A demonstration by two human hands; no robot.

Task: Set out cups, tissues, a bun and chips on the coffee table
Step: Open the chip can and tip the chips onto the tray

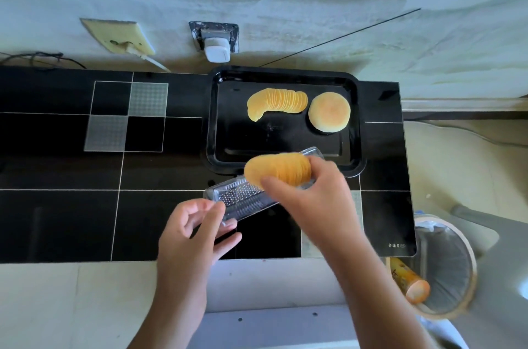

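A stack of chips (278, 171) is grasped by the right hand (317, 194) for transfer to the tray (213, 120), while the clear sleeve (243, 200) is steadied by left-hand fingers (220, 211).

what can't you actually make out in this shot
- Head view: the near end of the chip stack is hidden by the right hand.
- Clear plastic tray: near corner covered by the left hand.
- Tube in the bin: label too small to read.
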